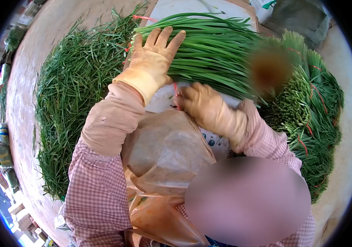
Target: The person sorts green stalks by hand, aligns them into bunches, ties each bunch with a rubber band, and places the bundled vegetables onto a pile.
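Long green leafy stalks (213,49) lie in a thick bunch across a white board (159,101). My left hand (153,59), in a yellowish glove, rests on the cut-end side of the bunch with its fingers spread. Below the bunch, my right hand (198,101), gloved too, has its fingers bent together around a red tie (176,92) that hangs at the board's near part. Another red strip (145,18) sticks out at the bunch's upper left end.
A large heap of loose green leaves (77,82) lies on the left. Stacked bunches with red ties (316,119) stand on the right. A dark green bag (299,20) is at the back right. A brownish apron (167,148) covers my front.
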`<state>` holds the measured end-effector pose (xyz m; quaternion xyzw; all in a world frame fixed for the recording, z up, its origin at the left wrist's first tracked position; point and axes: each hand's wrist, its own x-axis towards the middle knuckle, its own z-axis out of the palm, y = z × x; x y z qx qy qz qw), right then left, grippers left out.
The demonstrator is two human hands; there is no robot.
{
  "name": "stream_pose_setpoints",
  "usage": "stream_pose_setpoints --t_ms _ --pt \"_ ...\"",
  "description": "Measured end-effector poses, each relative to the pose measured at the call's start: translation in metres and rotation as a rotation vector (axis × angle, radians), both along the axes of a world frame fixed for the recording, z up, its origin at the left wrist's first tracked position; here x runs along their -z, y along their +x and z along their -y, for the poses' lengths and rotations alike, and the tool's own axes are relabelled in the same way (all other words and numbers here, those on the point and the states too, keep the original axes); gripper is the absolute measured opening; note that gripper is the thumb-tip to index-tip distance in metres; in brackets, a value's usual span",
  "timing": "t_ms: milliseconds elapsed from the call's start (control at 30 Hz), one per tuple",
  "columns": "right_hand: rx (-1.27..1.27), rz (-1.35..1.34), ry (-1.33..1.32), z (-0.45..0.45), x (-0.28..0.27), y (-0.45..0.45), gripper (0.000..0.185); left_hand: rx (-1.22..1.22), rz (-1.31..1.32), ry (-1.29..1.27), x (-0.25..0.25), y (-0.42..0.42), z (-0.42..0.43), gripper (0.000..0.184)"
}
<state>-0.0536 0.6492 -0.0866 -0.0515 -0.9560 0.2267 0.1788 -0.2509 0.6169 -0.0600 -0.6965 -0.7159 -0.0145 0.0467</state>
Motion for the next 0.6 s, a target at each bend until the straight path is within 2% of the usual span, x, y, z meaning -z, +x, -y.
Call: stream_pose_setpoints --t_ms 33,67,133,233,267,300,367,400,433,500,600 --pt "0.010 0.022 0.195 0.008 0.000 0.007 0.025 -0.006 0.011 0.012 0.001 0.000 0.001 0.120" --pt "0.006 0.023 0.193 0.009 -0.007 0.019 0.025 -0.009 0.012 0.011 0.001 0.000 0.001 0.120" --pt "-0.257 0.431 -0.696 0.003 -0.031 0.047 0.018 -0.008 0.017 0.015 0.001 0.001 0.000 0.119" --pt "-0.106 0.540 -0.758 -0.013 -0.037 0.056 0.012 -0.019 0.017 0.021 0.001 0.003 0.001 0.119" --pt "0.100 0.145 -0.592 -0.003 -0.028 0.049 0.013 -0.024 0.013 0.021 0.002 0.003 0.001 0.119" --pt "0.096 0.141 -0.589 -0.003 -0.024 0.040 0.013 -0.025 -0.018 0.025 0.003 0.003 0.001 0.118" --pt "0.105 0.007 -0.077 -0.014 -0.022 0.017 0.014 -0.035 -0.058 0.038 0.002 0.004 0.000 0.118" --pt "-0.029 0.133 0.033 -0.016 -0.028 0.004 0.013 -0.039 -0.060 0.028 0.000 0.006 0.000 0.117" --pt "-0.040 0.124 0.040 -0.015 -0.025 -0.006 0.013 -0.045 -0.063 0.018 -0.001 0.007 0.001 0.117" --pt "-0.248 0.235 0.417 -0.016 -0.009 -0.024 0.012 -0.059 -0.071 0.026 0.001 0.007 0.001 0.113" --pt "-0.277 0.221 0.431 -0.021 0.000 -0.037 0.009 -0.045 -0.120 0.102 0.008 0.008 0.002 0.106"
